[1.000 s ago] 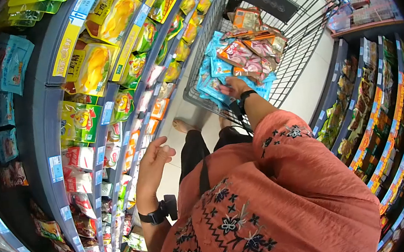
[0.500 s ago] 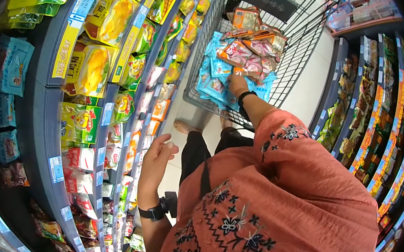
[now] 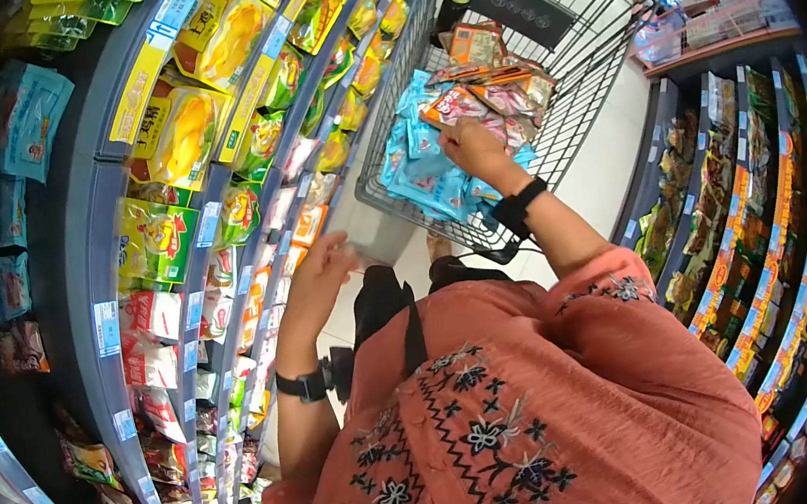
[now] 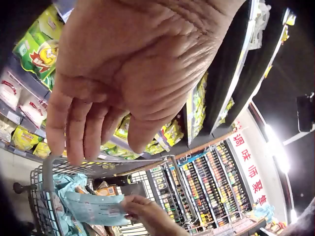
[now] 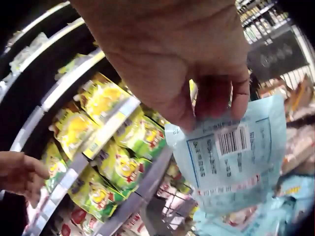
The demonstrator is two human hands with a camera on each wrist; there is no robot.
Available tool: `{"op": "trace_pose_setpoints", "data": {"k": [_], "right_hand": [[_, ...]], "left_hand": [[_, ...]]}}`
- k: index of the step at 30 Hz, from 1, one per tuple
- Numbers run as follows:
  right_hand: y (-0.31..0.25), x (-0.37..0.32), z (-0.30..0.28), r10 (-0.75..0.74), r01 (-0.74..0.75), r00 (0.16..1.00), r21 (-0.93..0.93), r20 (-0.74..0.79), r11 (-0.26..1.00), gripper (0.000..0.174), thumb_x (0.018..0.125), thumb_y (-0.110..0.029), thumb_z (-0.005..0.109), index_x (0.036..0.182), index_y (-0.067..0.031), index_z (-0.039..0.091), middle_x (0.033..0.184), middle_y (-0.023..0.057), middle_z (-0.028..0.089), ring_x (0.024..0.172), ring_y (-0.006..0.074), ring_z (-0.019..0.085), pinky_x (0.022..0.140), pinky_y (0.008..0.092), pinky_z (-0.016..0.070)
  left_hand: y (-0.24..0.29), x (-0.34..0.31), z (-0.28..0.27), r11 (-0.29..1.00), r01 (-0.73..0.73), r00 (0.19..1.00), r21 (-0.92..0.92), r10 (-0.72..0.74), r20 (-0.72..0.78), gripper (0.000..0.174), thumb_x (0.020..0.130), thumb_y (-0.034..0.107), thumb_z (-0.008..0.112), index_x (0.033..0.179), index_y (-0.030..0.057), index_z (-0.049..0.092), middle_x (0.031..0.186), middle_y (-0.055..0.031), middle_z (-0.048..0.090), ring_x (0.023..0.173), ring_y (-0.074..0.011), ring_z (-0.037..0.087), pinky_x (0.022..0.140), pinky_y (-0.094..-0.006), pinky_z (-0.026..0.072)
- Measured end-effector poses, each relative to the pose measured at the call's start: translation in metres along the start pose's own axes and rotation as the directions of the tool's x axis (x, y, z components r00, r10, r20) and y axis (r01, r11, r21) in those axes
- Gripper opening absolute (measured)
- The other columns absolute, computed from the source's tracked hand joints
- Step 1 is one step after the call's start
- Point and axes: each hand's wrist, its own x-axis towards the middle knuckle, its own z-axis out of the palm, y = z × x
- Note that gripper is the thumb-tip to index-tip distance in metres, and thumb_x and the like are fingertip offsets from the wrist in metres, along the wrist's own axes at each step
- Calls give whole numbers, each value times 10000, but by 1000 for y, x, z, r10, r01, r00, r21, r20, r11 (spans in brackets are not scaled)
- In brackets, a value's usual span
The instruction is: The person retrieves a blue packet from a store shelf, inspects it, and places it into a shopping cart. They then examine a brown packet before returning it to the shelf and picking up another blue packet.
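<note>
My right hand [image 3: 480,150] is over the shopping cart [image 3: 553,158] and pinches a light blue packet [image 5: 231,157] by its top edge. The packet's printed back with a barcode faces the right wrist camera. Beneath it in the cart lie more blue packets [image 3: 414,175], beside pink and brown packets [image 3: 506,98] heaped toward the far end. My left hand [image 3: 320,272] hangs in the air between the left shelves and the cart, palm showing in the left wrist view, fingers loosely bent and holding nothing.
Shelves of yellow and green bags [image 3: 177,134] run close along my left. Another shelf of packets [image 3: 720,203] stands at the right. Blue packets [image 3: 29,117] hang at the far left. Past the cart is a pink-edged rack [image 3: 718,27].
My right hand reached into the blue packets, gripped one and raised it. The left hand shifted slightly forward, its fingers blurred now. The view has turned a little.
</note>
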Motion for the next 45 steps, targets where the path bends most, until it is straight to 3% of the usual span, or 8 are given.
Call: {"op": "trace_pose_setpoints", "data": {"k": [4,7,12,20,28,34,38,45], "right_hand": [[-43,-10,-61,-450,465,867,22,-216,885,116,856,-90,650,970,-74,666,842,74,634,808,249,625,759,353,496],[-92,-24,-121,-145,16,954,439,262,898,80,905,-89,630,978,-56,639,773,-9,565,763,126,572,718,295,482],[-155,-37,-185,-173,-100,898,569,406,816,132,962,-166,591,1038,-66,631,862,-49,601,812,15,533,726,216,459],[-174,-33,-178,-389,-111,867,881,311,459,163,945,-184,638,1041,-52,640,928,-34,652,855,40,596,765,210,482],[-179,-19,-157,-333,50,924,803,188,594,215,974,-223,572,1084,-51,641,909,-39,643,830,38,584,743,211,481],[-152,-18,-144,-145,192,981,655,-126,731,405,960,-346,576,1197,-18,582,1090,85,630,1023,139,580,883,305,474],[-142,-40,-145,-84,-166,964,813,254,558,574,945,-459,593,1296,-11,529,1158,101,624,1058,216,600,883,353,512],[-159,-71,-113,-291,-354,810,820,510,450,582,900,-356,691,1315,8,508,1223,126,618,1063,220,630,827,357,573]], "left_hand": [[16,23,17,946,-265,960,189,277,-40,579,916,289,652,1374,-6,458,1300,-168,562,1240,-254,526,1030,-371,419],[53,23,28,844,-414,901,340,433,22,675,863,305,709,1405,14,434,1402,-187,485,1335,-280,438,1096,-391,353],[83,22,45,762,-570,818,309,560,128,767,772,291,798,1391,7,444,1384,-211,488,1303,-325,462,1082,-380,362],[85,-1,43,823,-539,842,178,531,96,762,772,221,812,1393,35,410,1324,-144,549,1227,-249,517,1040,-352,396],[66,-30,48,936,-258,941,-240,300,157,445,909,220,684,1286,11,576,1197,-60,636,1102,-142,578,964,-323,460],[46,-40,43,845,-326,937,-424,348,-26,453,951,293,636,1307,24,561,1189,-43,641,1071,-123,581,923,-296,466],[42,-48,34,798,-342,936,-496,335,-106,459,957,317,626,1293,16,543,1129,-55,654,1000,-125,609,808,-283,501],[46,-51,34,802,-381,921,-460,373,-111,598,917,308,676,1368,5,426,1171,-77,624,966,-138,637,736,-281,554]]}}
